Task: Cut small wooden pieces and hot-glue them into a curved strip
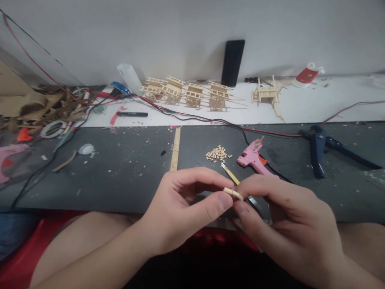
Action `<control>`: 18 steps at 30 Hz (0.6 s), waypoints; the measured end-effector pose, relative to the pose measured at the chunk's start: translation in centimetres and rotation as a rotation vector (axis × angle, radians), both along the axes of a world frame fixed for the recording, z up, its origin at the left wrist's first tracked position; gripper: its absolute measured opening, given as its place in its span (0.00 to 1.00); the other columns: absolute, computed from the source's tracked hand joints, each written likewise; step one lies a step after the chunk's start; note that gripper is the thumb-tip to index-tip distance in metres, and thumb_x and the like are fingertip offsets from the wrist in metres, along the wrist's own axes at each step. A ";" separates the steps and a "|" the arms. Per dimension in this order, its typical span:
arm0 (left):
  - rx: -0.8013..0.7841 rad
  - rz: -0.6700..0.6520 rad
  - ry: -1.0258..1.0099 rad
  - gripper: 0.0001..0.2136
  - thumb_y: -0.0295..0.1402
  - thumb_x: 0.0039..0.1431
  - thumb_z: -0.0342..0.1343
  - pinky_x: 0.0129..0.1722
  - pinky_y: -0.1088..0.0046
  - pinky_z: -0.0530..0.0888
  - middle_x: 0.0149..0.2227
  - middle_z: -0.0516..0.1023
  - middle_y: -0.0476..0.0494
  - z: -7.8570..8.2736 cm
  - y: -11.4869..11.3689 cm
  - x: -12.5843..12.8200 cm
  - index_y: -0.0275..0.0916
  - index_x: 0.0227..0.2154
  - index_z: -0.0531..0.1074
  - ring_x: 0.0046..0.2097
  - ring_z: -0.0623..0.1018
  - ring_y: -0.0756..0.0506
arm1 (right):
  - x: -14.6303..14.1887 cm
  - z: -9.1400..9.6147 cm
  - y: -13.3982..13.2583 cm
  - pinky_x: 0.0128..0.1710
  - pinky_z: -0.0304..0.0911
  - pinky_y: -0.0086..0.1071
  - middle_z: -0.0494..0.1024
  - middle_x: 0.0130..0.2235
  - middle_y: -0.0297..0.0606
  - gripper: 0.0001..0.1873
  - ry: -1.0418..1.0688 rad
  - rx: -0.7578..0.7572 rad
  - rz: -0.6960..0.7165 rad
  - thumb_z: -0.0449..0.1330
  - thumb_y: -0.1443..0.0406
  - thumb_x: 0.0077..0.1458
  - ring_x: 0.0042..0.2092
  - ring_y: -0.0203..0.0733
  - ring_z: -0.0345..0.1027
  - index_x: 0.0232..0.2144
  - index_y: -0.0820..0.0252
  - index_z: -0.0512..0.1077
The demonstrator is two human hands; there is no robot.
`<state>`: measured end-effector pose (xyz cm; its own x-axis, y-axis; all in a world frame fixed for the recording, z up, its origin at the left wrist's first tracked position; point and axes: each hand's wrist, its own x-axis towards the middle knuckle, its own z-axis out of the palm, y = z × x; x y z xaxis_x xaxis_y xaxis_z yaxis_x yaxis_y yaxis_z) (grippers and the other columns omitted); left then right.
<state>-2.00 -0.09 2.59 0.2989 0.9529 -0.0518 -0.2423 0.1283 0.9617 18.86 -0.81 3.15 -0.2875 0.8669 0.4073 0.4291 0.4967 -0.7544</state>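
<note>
Dark bench (120, 168) runs ahead of both hands. The left hand (177, 212) pinches a short wood stick (233, 194) between thumb and forefinger, its long axis lying crosswise toward the right hand (288, 228), which curls nearly shut around a craft knife (230, 174).
</note>
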 end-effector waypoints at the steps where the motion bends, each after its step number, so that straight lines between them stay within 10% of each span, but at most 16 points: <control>1: 0.025 -0.001 0.009 0.11 0.22 0.58 0.77 0.45 0.75 0.86 0.41 0.92 0.46 0.0 0.0 0.0 0.46 0.40 0.91 0.43 0.89 0.45 | 0.1 0.0 0.0 0.30 0.73 0.23 0.84 0.30 0.25 0.09 -0.003 -0.002 0.010 0.63 0.72 0.62 0.27 0.31 0.78 0.36 0.52 0.77; 18: 0.003 -0.020 -0.058 0.08 0.26 0.66 0.74 0.46 0.82 0.83 0.41 0.89 0.47 -0.6 -0.3 0.4 0.49 0.41 0.92 0.43 0.86 0.50 | 0.3 -0.1 0.0 0.37 0.73 0.16 0.86 0.34 0.23 0.08 -0.007 0.096 0.006 0.65 0.72 0.65 0.33 0.25 0.80 0.41 0.52 0.77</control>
<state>-1.63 -0.36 2.03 0.3207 0.9467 -0.0312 -0.2946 0.1310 0.9466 19.16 -0.78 3.06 -0.2957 0.8225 0.4859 0.4312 0.5688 -0.7004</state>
